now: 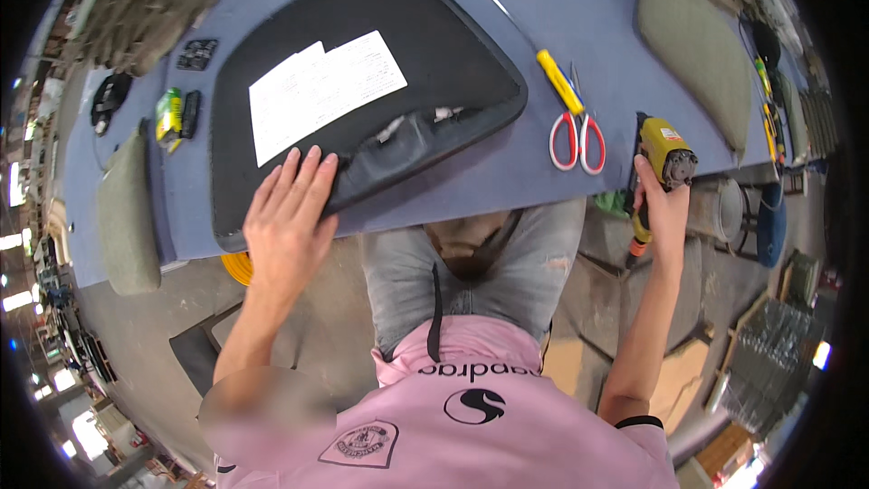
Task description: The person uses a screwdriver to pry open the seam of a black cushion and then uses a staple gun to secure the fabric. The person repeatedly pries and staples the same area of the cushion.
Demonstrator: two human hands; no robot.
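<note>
A black padded panel, like a seat cushion or backrest with its underside up (pixel 425 27), lies on the blue-covered table at centre left. White printed sheets (pixel 330 95) rest on it. My left hand (pixel 288 231) lies flat on the panel's near edge, fingers stretched out, just below the sheets. At the table's front edge on the right, my right hand (pixel 666 217) is wrapped round the grip of a yellow and black staple gun (pixel 665 140), an orange fitting at its lower end. Between panel and staple gun lie red-and-white-handled scissors (pixel 582 118) and a long thin tool with a yellow handle (pixel 554 77).
Olive-green cushions lie at the right (pixel 692 54) and left (pixel 127 217) of the table (pixel 471 190). A green-and-yellow small box (pixel 169 118) and dark small items sit left of the panel. More olive covers (pixel 154 0) are heaped at the far left. A blue stool (pixel 771 226) stands at right.
</note>
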